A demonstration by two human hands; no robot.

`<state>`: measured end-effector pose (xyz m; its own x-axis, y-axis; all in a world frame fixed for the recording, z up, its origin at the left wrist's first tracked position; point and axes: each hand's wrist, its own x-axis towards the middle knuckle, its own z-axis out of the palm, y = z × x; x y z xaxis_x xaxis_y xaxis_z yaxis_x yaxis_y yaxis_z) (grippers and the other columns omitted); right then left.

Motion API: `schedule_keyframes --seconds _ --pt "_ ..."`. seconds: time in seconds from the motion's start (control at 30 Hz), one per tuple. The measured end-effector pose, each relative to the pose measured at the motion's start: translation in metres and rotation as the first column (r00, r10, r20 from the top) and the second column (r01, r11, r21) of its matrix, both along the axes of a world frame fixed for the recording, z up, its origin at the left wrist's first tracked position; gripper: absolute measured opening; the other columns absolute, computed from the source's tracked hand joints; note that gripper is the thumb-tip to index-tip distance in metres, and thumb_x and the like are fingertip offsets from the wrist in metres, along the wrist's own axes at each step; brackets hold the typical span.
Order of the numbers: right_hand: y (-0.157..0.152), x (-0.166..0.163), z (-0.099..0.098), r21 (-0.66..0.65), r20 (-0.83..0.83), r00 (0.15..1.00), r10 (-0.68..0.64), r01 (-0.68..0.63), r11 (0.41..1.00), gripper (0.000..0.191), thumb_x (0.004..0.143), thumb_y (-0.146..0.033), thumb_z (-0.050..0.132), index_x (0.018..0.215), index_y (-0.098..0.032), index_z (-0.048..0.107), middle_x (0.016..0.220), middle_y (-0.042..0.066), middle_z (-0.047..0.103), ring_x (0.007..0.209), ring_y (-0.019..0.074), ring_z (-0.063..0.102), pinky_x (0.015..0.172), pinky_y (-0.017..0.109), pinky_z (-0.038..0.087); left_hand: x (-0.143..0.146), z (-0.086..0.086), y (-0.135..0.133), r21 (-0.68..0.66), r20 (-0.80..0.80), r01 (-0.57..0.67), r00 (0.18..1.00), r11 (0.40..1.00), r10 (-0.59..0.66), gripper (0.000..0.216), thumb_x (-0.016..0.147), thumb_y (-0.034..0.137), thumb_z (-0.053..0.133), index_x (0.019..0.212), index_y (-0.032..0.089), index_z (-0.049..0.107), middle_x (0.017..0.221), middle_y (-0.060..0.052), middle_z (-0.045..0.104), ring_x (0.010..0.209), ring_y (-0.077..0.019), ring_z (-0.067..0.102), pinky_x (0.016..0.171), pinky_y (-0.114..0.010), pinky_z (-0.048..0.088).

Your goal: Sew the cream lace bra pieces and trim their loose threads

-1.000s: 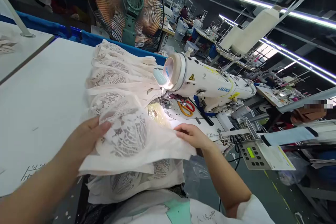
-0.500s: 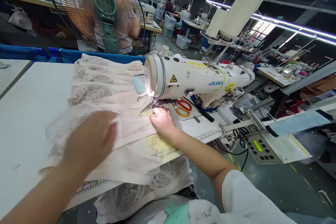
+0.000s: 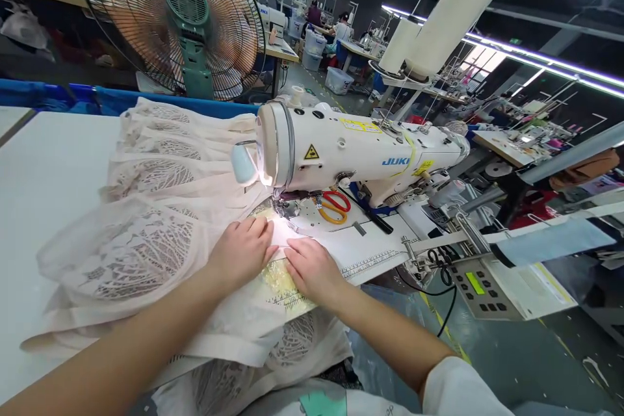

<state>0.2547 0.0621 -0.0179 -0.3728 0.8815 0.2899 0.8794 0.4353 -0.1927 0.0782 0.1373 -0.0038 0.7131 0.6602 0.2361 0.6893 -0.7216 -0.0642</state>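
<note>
Cream lace-and-mesh fabric (image 3: 160,240) spreads in folds over the table, and its front part runs up to the needle area (image 3: 281,205) of a white JUKI sewing machine (image 3: 316,149). My left hand (image 3: 242,252) lies on that fabric just in front of the needle, its fingers together and holding the edge. Close beside it on the right, my right hand (image 3: 314,271) grips the same edge with thumb and fingers. A strip of fabric between the hands is lit by the machine lamp. Yellowish tape (image 3: 281,279) shows on the table below the hands.
Scissors with red and orange handles (image 3: 334,207) lie right of the needle, beside a black rod-like tool (image 3: 377,218). A large fan (image 3: 188,19) stands behind the table. At right are a control box (image 3: 487,286) and thread cones (image 3: 451,19). People sit far back.
My left hand has come from the left, over the fabric, to the needle area beside my right hand. My right hand has shifted slightly toward me. The lace panel at left now lies uncovered.
</note>
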Motion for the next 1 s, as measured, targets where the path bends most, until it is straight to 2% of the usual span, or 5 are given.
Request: schedule_keyframes --seconds 0.23,0.37,0.5,0.73,1.0 --pt "-0.005 0.004 -0.006 0.079 -0.080 0.991 0.112 -0.105 0.991 0.026 0.087 -0.021 0.047 0.106 -0.011 0.062 0.119 0.013 0.062 0.110 0.0249 0.054 0.098 0.038 0.046 0.001 0.004 0.004 0.042 -0.059 -0.007 0.998 0.999 0.010 0.034 0.087 0.036 0.047 0.096 0.010 0.067 0.089 -0.015 0.063 0.085 -0.0290 0.058 0.064 -0.038 0.043" --pt "-0.006 0.003 -0.007 0.087 -0.098 0.987 0.128 -0.120 0.989 0.027 0.086 -0.020 0.048 0.106 -0.009 0.062 0.119 0.015 0.062 0.109 0.0260 0.056 0.098 0.039 0.047 -0.002 0.004 0.008 -0.005 -0.087 0.066 0.994 0.998 -0.066 0.034 0.088 0.033 0.046 0.107 0.010 0.063 0.090 -0.013 0.063 0.082 -0.0263 0.057 0.067 -0.036 0.044" --pt "-0.006 0.003 -0.007 0.049 -0.108 0.986 0.127 -0.122 0.991 0.027 0.086 -0.021 0.048 0.107 -0.010 0.062 0.121 0.016 0.061 0.113 0.0260 0.055 0.100 0.040 0.045 -0.001 0.003 0.012 -0.030 -0.076 0.028 0.997 0.999 -0.030 0.034 0.089 0.033 0.045 0.112 0.013 0.061 0.094 -0.013 0.062 0.085 -0.0268 0.057 0.068 -0.037 0.045" --pt "0.000 -0.002 -0.011 -0.030 -0.095 0.994 0.049 -0.053 0.998 0.033 0.085 -0.025 0.052 0.114 -0.011 0.058 0.131 0.017 0.055 0.125 0.0284 0.047 0.104 0.044 0.041 0.009 0.004 0.025 -0.055 -0.048 -0.065 0.997 0.996 0.062 0.034 0.089 0.034 0.043 0.110 0.016 0.062 0.102 -0.013 0.063 0.092 -0.0288 0.059 0.071 -0.039 0.046" --pt "-0.004 -0.008 -0.004 -0.086 -0.085 0.994 -0.071 0.064 0.994 0.034 0.084 -0.029 0.055 0.115 -0.016 0.059 0.133 0.013 0.054 0.127 0.0316 0.042 0.101 0.050 0.041 0.012 0.006 0.023 -0.038 -0.060 -0.046 0.997 0.998 0.043 0.034 0.089 0.033 0.044 0.108 0.011 0.062 0.101 -0.014 0.063 0.095 -0.0298 0.058 0.073 -0.041 0.047"
